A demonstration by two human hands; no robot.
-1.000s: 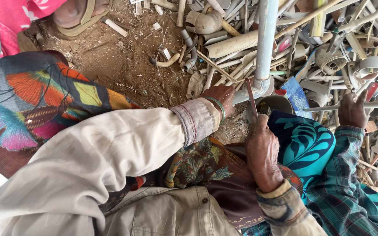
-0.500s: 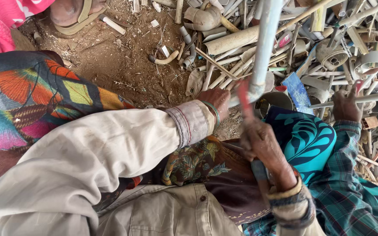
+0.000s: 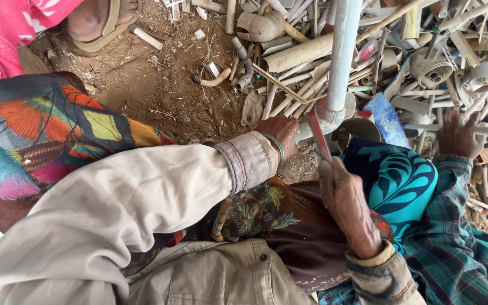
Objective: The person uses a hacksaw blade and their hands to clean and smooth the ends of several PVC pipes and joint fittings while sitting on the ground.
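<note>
Right now, from the head view, your left hand (image 3: pixel 280 133) has its fingers clamped on the near end of the grey pipe (image 3: pixel 343 51), whose long axis runs away from you over the scrap pile (image 3: pixel 453 62). Your right hand (image 3: pixel 348 206), fingers closed on a thin red blade (image 3: pixel 317 135), sits just near of the pipe's elbow joint (image 3: pixel 331 116), blade tip touching it.
</note>
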